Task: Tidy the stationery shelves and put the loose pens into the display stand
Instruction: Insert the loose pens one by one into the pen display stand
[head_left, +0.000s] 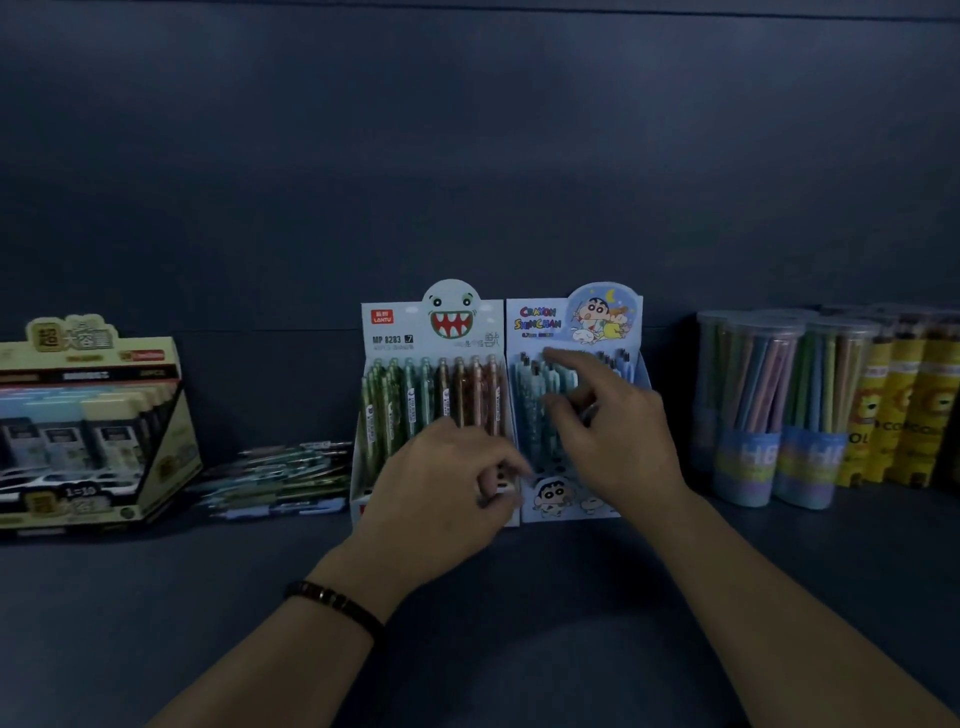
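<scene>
Two pen display stands sit side by side at the back of the dark shelf. The monster-face stand holds green and brown pens, and the cartoon stand holds blue pens. Loose pens lie in a heap left of the stands. My left hand is at the monster stand's front right corner, its curled fingers pinching the front edge. My right hand hovers over the cartoon stand with the index finger stretched toward the pen tops. Its other fingers curl round what looks like a pale pen, blurred.
A tilted yellow display box of boxed items stands at the far left. Clear tubs of pencils and yellow lion-print tubes stand at the right. The dark shelf surface stretches in front of the stands.
</scene>
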